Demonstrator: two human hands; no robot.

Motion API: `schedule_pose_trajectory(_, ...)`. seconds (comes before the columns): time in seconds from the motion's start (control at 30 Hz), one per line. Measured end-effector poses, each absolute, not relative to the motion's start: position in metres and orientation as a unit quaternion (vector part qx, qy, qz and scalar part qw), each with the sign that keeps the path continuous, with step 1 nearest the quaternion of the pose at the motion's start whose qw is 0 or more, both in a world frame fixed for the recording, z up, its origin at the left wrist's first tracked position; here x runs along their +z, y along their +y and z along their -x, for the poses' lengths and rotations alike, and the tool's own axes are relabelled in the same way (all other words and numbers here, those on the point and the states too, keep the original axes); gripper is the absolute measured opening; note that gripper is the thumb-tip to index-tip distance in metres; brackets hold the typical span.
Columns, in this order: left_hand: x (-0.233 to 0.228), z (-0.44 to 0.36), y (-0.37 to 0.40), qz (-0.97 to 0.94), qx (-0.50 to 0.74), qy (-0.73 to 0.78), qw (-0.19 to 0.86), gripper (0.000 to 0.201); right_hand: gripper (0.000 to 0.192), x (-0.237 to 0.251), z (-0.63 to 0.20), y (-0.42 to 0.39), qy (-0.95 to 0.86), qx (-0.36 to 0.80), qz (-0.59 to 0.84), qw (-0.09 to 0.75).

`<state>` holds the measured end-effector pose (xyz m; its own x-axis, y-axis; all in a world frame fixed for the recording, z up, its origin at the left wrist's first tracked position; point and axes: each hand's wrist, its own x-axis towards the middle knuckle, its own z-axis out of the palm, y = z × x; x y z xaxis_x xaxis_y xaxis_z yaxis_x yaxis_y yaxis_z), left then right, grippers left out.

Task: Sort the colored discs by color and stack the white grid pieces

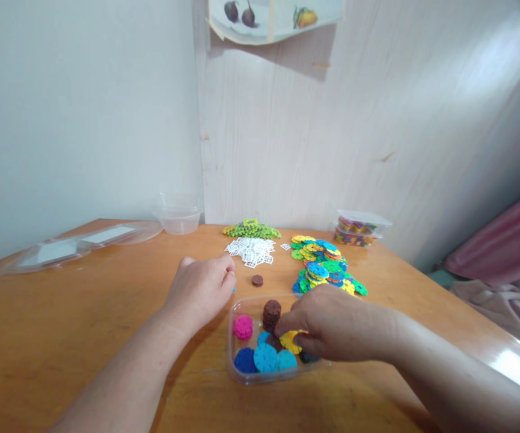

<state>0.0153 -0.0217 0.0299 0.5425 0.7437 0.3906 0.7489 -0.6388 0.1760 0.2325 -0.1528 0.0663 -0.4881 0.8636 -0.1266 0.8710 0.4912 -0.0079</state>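
Right hand [332,322] reaches into the clear tray [237,367], fingertips pinching a yellow disc [290,341] just beside the brown stack [271,313]; left hand [201,288] rests on the table [61,325] at the tray's far left corner, fingers curled, contents not discernible. The disc appears light, stiff, notched plastic, best gripped by its rim. A loose disc pile [323,267] lies beyond.

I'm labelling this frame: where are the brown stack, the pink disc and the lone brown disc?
brown stack [271,313], head view, its side
pink disc [243,327], head view, top face
lone brown disc [256,280], head view, top face
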Motion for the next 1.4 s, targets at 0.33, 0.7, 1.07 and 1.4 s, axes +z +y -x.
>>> schedule_pose_trajectory(0.33,0.03,-0.017,-0.021,0.88,-0.205,-0.43,0.004,0.019,0.033,0.065,-0.232,-0.151,0.86,-0.019,-0.503,0.08)
schedule_pose_trajectory(0.7,0.03,-0.017,-0.021,0.876,-0.205,-0.436,0.008,0.021,0.027,0.067,-0.24,-0.143,0.834,-0.065,-0.545,-0.049)
schedule_pose_trajectory(1.07,0.033,-0.017,-0.023,0.878,-0.199,-0.435,0.012,0.021,0.031,0.061,-0.233,-0.06,0.784,-0.039,-0.615,-0.078)
schedule_pose_trajectory(1.4,0.031,-0.016,-0.022,0.879,-0.193,-0.436,0.019,0.019,0.044,0.048,-0.228,-0.022,0.779,-0.039,-0.625,0.011)
